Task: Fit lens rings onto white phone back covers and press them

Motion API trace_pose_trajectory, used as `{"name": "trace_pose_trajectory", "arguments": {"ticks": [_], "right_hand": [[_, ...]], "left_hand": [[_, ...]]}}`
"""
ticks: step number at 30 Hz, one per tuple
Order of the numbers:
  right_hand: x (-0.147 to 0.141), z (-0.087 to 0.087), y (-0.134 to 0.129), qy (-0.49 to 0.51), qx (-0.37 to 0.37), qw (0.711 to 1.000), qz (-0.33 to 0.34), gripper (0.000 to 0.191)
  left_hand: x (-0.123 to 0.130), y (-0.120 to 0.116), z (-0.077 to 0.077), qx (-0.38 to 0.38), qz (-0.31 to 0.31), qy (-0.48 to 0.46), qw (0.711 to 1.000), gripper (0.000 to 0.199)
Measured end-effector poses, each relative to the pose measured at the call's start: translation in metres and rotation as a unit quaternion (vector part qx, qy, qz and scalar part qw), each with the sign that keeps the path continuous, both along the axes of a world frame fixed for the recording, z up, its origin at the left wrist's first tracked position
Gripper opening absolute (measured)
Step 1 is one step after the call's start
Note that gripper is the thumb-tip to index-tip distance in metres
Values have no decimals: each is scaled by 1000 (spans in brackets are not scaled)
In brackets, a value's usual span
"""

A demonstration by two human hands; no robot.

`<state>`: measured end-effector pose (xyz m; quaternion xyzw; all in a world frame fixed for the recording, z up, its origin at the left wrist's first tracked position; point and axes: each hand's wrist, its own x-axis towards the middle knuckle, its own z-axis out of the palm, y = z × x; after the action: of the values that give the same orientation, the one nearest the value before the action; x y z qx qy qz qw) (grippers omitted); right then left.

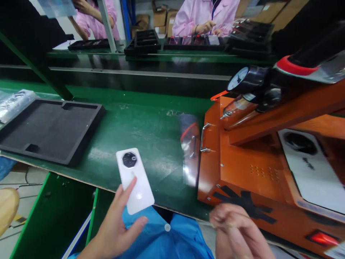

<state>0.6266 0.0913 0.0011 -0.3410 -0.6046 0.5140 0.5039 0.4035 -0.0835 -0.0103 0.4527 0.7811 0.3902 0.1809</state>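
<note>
A white phone (140, 190) with a dark octagonal camera block lies back up at the front edge of the green bench, its lower end over the edge. My left hand (115, 226) is at its lower left side, forefinger over the phone's back and thumb spread away from it. Whether the fingertip presses on the phone or hovers, I cannot tell. My right hand (234, 226) is in front of the orange machine (242, 169), fingers pinched together; anything between them is hidden. A white panel (312, 169) with a dark round area sits in the machine's recess.
A black foam tray (51, 129) lies at the left, with clear plastic wrapping (18, 102) behind it. The machine carries a pressure gauge (238, 78) and a lit red switch (323, 238). Across the bench, two people in pink work beside black trays (145, 41).
</note>
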Motion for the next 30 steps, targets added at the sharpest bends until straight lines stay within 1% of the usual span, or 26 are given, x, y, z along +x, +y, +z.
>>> {"name": "trace_pose_trajectory", "arguments": {"ticks": [2, 4, 6, 8, 11, 13, 15, 16, 17, 18, 20, 21, 23, 25, 27, 30], "right_hand": [[-17, 10, 5, -57, -30, 993, 97, 24], [-42, 18, 15, -92, -70, 973, 198, 28], [-71, 19, 27, -101, -105, 957, 249, 31], [-97, 13, 39, -118, -117, 953, 252, 28], [-122, -2, 53, -153, -133, 950, 239, 24], [-130, -10, 58, -167, -150, 944, 241, 27], [-133, -13, 61, -180, -157, 939, 249, 30], [-133, -13, 63, -186, -157, 937, 252, 31], [-133, -13, 64, -191, -156, 935, 255, 32], [-133, -12, 66, -194, -155, 933, 259, 32], [-132, -9, 69, -203, -150, 929, 271, 32], [-132, -8, 71, -212, -144, 925, 279, 32], [-133, -6, 74, -243, -122, 918, 289, 28], [-135, -4, 76, -284, -91, 910, 288, 22], [-138, -4, 78, -322, -55, 901, 285, 16], [-143, -2, 79, -361, 5, 894, 264, 15]], "left_hand": [[10, 13, -6, -18, -59, -17, 998, 85], [16, 24, -14, -26, -82, -25, 996, 86], [20, 32, -23, -28, -92, -1, 995, 87], [22, 34, -28, -34, -97, 61, 993, 88], [23, 31, -28, -48, -101, 146, 983, 91], [21, 26, -25, -10, -76, 205, 976, 77], [15, 22, -25, 58, -38, 277, 958, 55], [11, 21, -27, 83, -29, 308, 947, 48], [6, 21, -31, 97, -32, 328, 939, 47], [2, 21, -36, 101, -47, 341, 934, 51], [-4, 24, -51, 96, -81, 359, 925, 61], [-6, 26, -59, 102, -86, 371, 919, 63], [-6, 30, -74, 135, -66, 406, 902, 60], [-5, 34, -86, 174, -33, 435, 883, 55], [-4, 37, -92, 196, -15, 450, 871, 52], [-3, 39, -93, 201, -9, 457, 867, 52]]}}
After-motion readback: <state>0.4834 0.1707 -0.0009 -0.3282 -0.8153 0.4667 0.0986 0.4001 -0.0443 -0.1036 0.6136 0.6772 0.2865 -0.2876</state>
